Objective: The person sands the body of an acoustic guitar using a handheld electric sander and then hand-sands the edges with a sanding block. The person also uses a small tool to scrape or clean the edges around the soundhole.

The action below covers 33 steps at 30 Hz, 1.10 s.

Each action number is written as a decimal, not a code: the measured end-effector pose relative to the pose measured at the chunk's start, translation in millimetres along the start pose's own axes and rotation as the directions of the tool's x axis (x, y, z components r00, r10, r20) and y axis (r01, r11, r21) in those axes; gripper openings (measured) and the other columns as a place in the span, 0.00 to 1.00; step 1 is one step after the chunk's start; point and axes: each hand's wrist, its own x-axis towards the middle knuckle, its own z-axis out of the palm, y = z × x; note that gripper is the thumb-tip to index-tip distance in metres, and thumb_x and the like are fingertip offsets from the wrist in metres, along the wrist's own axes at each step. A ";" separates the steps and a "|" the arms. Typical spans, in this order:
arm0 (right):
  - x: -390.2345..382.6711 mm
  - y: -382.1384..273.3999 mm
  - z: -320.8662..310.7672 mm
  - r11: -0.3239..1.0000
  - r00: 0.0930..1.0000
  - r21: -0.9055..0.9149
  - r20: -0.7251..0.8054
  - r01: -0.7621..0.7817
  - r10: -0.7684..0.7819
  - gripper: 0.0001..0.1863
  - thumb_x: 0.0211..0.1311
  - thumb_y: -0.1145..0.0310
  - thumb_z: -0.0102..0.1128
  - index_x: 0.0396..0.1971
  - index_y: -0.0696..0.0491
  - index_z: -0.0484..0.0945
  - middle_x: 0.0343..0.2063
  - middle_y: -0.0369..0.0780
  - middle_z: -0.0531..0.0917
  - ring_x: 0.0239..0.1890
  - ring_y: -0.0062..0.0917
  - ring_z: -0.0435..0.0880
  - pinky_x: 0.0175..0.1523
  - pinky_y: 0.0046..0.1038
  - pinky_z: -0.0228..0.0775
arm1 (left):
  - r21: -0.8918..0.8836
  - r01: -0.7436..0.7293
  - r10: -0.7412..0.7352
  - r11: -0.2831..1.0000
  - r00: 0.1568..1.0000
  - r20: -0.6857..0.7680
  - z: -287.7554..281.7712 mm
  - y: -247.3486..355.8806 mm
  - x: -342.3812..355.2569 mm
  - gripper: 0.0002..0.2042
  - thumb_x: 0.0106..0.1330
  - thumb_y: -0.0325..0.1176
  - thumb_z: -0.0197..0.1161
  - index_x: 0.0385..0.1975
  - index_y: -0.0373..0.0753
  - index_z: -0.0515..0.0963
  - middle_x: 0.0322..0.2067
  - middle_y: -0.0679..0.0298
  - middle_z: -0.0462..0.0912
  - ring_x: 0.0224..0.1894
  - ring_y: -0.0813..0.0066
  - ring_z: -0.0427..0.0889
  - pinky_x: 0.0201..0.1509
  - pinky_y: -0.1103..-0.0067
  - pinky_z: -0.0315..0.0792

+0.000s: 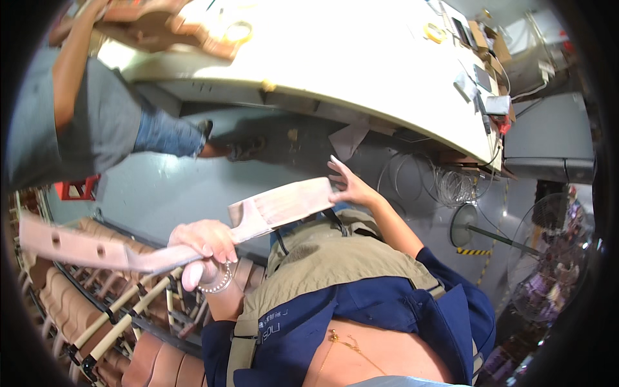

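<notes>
My left hand (205,245), with a beaded bracelet at its wrist, is wrapped round the narrow middle of a long, pale pinkish-brown piece (284,205), which looks like bare wood. One end is a flat arm with two round holes, pointing to the left. At the other end it widens into a thick block in front of my apron. My right hand (348,184) is beside that block's end, fingers spread; I cannot tell whether it touches the block.
A long white table (309,58) runs ahead, with brown shaped pieces (148,29) and tape (238,32) on it. A co-worker (84,116) stands at the far left. Racks (109,329) of curved brown pieces fill the lower left. A standing fan (538,258) and coiled cable (454,187) are at right.
</notes>
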 end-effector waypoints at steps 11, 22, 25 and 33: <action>-117.0 21.1 -134.7 0.824 0.760 0.329 -0.625 0.462 -0.176 0.50 0.51 0.40 0.74 0.68 0.57 0.67 0.62 0.42 0.75 0.65 0.29 0.72 0.70 0.33 0.60 | 0.145 0.556 -0.538 0.818 0.830 -0.144 164.4 -223.4 244.7 0.25 0.75 0.54 0.56 0.44 0.32 0.73 0.33 0.60 0.81 0.38 0.66 0.85 0.53 0.70 0.79; -73.7 -32.1 -201.9 0.988 0.482 -0.131 -0.873 -0.088 -0.073 0.22 0.68 0.53 0.62 0.51 0.55 0.83 0.45 0.42 0.85 0.47 0.32 0.81 0.56 0.31 0.71 | 0.404 0.768 -0.795 0.498 0.590 -0.141 124.6 -445.2 291.1 0.16 0.76 0.40 0.58 0.45 0.29 0.75 0.34 0.59 0.82 0.34 0.72 0.82 0.39 0.75 0.78; -55.6 -73.9 -253.6 0.897 0.320 -0.434 -0.864 -0.080 -0.389 0.15 0.64 0.57 0.66 0.42 0.53 0.86 0.40 0.43 0.84 0.43 0.37 0.82 0.48 0.34 0.75 | 0.427 0.778 -0.813 0.461 0.563 -0.149 121.1 -469.2 308.2 0.19 0.76 0.45 0.56 0.42 0.30 0.76 0.35 0.53 0.85 0.37 0.67 0.85 0.46 0.74 0.79; 96.0 -144.6 -461.9 0.623 0.390 -0.738 -0.670 -0.260 -0.631 0.15 0.57 0.58 0.70 0.42 0.47 0.86 0.41 0.46 0.85 0.49 0.44 0.79 0.55 0.42 0.72 | 0.431 0.720 -0.706 0.543 0.670 -0.229 110.4 -500.4 330.2 0.24 0.73 0.39 0.62 0.58 0.27 0.65 0.38 0.51 0.84 0.39 0.67 0.86 0.46 0.75 0.80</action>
